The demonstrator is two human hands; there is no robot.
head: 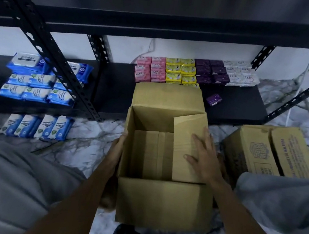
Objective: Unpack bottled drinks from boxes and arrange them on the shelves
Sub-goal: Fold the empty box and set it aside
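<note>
While the open cardboard box (159, 201) sits on the marble floor (88, 140), touching the front edge of the bottom shelf (114, 92), I note the left hand (117, 149) flat along its left outer wall, fingers stretched out. Right hand (203, 157) rests on the inward-folded right flap (186, 132), fingers straight and spread, gripping nothing. Soap bars (175, 70) line the shelf's back edge. Second box (262, 149) near the shelf's right corner.

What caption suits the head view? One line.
Cardboard box, left hand at its side, right hand on its flap, before soap bars.
</note>
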